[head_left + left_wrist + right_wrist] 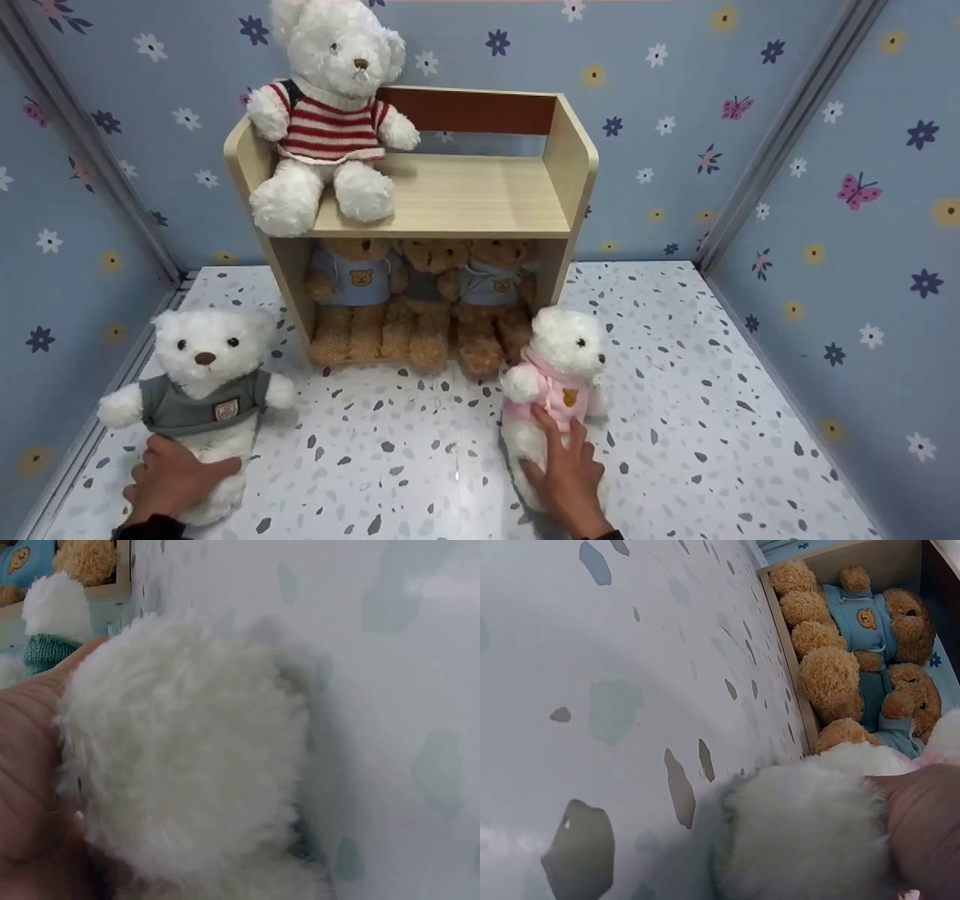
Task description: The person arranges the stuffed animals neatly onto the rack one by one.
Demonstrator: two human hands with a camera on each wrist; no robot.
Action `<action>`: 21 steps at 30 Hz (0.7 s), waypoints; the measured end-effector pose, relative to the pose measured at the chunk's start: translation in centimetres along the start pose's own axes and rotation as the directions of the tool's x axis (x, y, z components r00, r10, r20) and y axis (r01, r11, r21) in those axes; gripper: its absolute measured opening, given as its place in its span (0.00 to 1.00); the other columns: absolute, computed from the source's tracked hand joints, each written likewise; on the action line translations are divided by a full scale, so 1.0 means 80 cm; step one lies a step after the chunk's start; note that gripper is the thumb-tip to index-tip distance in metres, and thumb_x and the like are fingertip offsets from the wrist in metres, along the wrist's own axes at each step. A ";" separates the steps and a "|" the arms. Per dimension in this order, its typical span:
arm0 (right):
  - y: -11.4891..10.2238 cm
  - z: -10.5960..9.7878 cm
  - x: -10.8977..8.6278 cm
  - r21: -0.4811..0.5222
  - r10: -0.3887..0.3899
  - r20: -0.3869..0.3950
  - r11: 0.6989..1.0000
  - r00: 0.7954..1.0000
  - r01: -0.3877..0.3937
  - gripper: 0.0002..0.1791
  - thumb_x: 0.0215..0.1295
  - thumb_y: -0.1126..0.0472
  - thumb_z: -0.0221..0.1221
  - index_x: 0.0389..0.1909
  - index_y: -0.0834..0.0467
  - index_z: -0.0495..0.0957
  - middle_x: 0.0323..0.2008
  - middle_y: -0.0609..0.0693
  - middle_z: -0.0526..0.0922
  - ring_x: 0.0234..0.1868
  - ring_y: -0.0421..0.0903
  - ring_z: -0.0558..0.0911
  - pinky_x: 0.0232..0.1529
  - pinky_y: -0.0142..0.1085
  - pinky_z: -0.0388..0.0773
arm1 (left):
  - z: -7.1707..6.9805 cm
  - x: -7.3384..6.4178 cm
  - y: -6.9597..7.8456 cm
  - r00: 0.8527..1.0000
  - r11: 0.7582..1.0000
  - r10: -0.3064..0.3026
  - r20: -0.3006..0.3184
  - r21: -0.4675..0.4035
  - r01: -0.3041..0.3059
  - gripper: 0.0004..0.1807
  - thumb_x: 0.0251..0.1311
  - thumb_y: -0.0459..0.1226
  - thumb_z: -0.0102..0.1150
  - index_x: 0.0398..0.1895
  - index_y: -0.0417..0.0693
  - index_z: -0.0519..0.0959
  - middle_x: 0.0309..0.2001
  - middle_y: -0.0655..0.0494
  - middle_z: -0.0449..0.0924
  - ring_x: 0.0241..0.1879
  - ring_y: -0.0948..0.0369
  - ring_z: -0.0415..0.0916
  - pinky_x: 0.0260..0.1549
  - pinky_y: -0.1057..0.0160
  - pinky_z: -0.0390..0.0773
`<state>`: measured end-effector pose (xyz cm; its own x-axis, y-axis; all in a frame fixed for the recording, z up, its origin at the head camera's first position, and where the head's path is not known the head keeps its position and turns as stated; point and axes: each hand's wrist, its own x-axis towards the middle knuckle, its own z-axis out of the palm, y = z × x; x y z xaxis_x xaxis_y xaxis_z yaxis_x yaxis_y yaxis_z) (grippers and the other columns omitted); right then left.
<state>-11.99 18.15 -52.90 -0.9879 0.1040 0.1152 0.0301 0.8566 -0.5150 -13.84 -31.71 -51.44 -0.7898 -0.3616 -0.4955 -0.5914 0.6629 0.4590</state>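
Note:
At the left of the head view, a white teddy bear [202,405] in a grey-green sweater faces forward. My left hand [171,478] grips its lower body, the thumb lying across the front. The left wrist view is filled by its white fur [184,750] beside the palm. On the right, a smaller white teddy bear [568,343] in a pink hoodie is turned partly to the right. My right hand [566,474] holds it round the lower body, fingers over the belly. White fur [802,832] hides the fingertips in the right wrist view.
A wooden two-tier shelf [480,199] stands at the back. A large white bear [330,124] in a red-striped sweater sits on its top left. Below sit three brown bears [427,315] side by side. Flower-patterned walls [847,247] enclose the speckled tabletop [390,465].

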 end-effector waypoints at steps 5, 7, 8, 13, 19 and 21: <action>-0.006 0.001 0.006 -0.041 0.040 0.029 0.998 0.999 -0.039 0.42 0.56 0.52 0.73 0.70 0.37 0.63 0.67 0.66 0.60 0.53 0.67 0.72 0.43 0.62 0.70 | 0.023 -0.011 0.012 0.997 0.997 0.073 0.033 -0.001 -0.073 0.83 0.41 0.68 0.72 0.66 0.13 0.26 0.64 0.10 0.37 0.64 0.19 0.36 0.62 0.25 0.45; -0.008 0.002 0.007 -0.049 0.050 0.044 0.998 0.998 -0.047 0.42 0.57 0.52 0.73 0.70 0.36 0.63 0.67 0.66 0.60 0.54 0.67 0.72 0.44 0.62 0.70 | 0.032 -0.017 0.017 0.994 0.996 0.093 0.049 -0.006 -0.093 0.83 0.41 0.68 0.72 0.66 0.13 0.26 0.64 0.10 0.36 0.64 0.19 0.35 0.62 0.25 0.44; -0.008 0.002 0.007 -0.053 0.051 0.047 0.997 0.998 -0.049 0.42 0.57 0.52 0.73 0.70 0.37 0.63 0.67 0.66 0.60 0.54 0.67 0.72 0.44 0.62 0.70 | 0.036 -0.020 0.020 0.994 0.995 0.096 0.057 -0.008 -0.096 0.83 0.41 0.68 0.72 0.66 0.13 0.26 0.64 0.11 0.36 0.64 0.19 0.35 0.62 0.25 0.43; -0.009 0.003 0.007 -0.065 0.062 0.059 0.996 0.996 -0.058 0.42 0.57 0.52 0.73 0.70 0.36 0.63 0.67 0.67 0.60 0.53 0.67 0.72 0.44 0.62 0.70 | 0.056 -0.034 0.034 0.990 0.992 0.127 0.067 -0.010 -0.126 0.82 0.42 0.67 0.72 0.65 0.13 0.28 0.63 0.11 0.39 0.64 0.20 0.37 0.61 0.25 0.45; -0.007 0.004 0.003 -0.068 0.054 0.050 0.996 0.997 -0.050 0.42 0.57 0.51 0.73 0.70 0.36 0.62 0.67 0.68 0.60 0.54 0.68 0.73 0.44 0.63 0.71 | 0.080 -0.050 0.051 0.985 0.985 0.172 0.033 -0.027 -0.171 0.81 0.43 0.67 0.72 0.66 0.14 0.28 0.64 0.11 0.39 0.64 0.20 0.39 0.61 0.26 0.45; -0.006 0.003 0.001 -0.066 0.037 0.037 0.997 0.999 -0.035 0.43 0.56 0.51 0.73 0.70 0.36 0.62 0.67 0.69 0.60 0.53 0.68 0.73 0.43 0.63 0.71 | 0.087 -0.054 0.058 0.984 0.984 0.178 0.017 -0.034 -0.177 0.82 0.42 0.70 0.70 0.67 0.14 0.29 0.64 0.11 0.40 0.64 0.20 0.39 0.62 0.26 0.45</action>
<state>-12.13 17.61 -52.87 -0.9910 0.1172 0.0642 0.0747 0.8840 -0.4614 -12.06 -22.49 -52.34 -0.8795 -0.2269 -0.4183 -0.4474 0.6936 0.5645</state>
